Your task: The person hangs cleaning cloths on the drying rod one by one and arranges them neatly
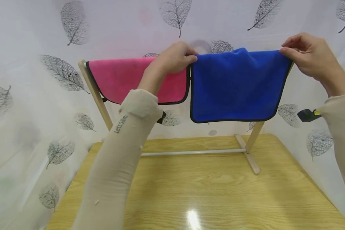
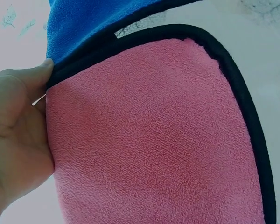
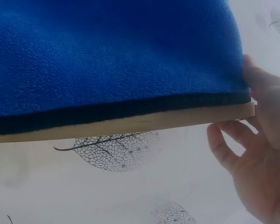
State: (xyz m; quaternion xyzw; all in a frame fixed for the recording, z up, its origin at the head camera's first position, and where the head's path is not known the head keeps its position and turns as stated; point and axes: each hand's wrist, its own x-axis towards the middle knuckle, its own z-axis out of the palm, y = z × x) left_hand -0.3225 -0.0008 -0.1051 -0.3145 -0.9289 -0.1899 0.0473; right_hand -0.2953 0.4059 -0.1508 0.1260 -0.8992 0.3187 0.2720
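Note:
A blue towel [image 1: 235, 86] with black edging hangs over the top of a wooden rack [image 1: 95, 92], its upper edge slightly bunched near the middle. At its upper left edge, my left hand [image 1: 175, 57] pinches the cloth between thumb and fingers. My right hand [image 1: 313, 56] pinches the upper right corner beside the rack's end; the right wrist view shows the wooden post [image 3: 177, 120] along the towel's black edge there. Left of the blue towel hangs a pink towel [image 1: 118, 76], also black-edged, partly hidden by my left arm. The top bar is covered by the towels.
The rack's wooden foot [image 1: 248, 156] and white lower bar [image 1: 195, 152] stand on a wood-grain table [image 1: 207, 185]. Behind it hangs a white curtain [image 1: 23, 32] printed with dark leaves. A small dark object with yellow [image 1: 307, 115] shows beside my right sleeve.

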